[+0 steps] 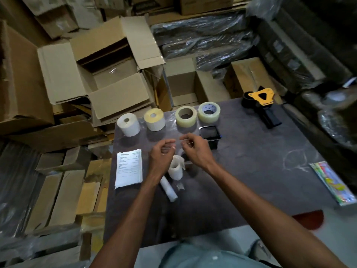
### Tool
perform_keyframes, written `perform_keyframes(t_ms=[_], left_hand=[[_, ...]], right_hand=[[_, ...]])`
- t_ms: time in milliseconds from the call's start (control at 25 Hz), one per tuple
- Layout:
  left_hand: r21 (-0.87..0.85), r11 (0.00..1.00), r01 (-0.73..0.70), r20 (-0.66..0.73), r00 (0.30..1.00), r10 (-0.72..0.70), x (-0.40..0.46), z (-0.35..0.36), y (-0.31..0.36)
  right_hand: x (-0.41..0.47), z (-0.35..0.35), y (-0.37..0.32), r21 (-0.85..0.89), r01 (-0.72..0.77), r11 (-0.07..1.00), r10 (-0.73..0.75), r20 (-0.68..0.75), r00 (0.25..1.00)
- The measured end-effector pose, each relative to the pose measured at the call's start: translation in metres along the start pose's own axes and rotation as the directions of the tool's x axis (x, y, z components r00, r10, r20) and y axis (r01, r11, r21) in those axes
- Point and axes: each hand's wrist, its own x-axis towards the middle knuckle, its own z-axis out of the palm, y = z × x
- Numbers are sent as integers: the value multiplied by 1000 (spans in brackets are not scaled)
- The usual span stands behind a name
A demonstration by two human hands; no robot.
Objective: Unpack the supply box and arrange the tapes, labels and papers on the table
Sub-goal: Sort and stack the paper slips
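Above the table [241,171], both hands' curled fingers [190,141] pinch something too thin to discern.

Nothing is reading clearly here. The stack of printed papers [129,168], lying on the worktop [251,171] just in front of the white label roll [128,124], is showing lines of dark print and a boxed header, all too blurred to make out. The clear tape roll [209,111], standing well behind and to the right of those papers, is carrying bluish marks on its core that are staying illegible. The colourful packet [333,183], lying far right of the papers, is showing only bright patches.
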Motion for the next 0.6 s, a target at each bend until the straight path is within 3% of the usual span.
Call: perform_keyframes(t_ms=[320,600], left_hand=[[-7,998,-55,219,974,55,-37,147,58],[116,993,20,383,922,-63,-78,285,63]], right_hand=[[-43,-138,97,-11,-140,990,137,-144,980],[-77,-238,190,-38,-317,948,304,-193,933]])
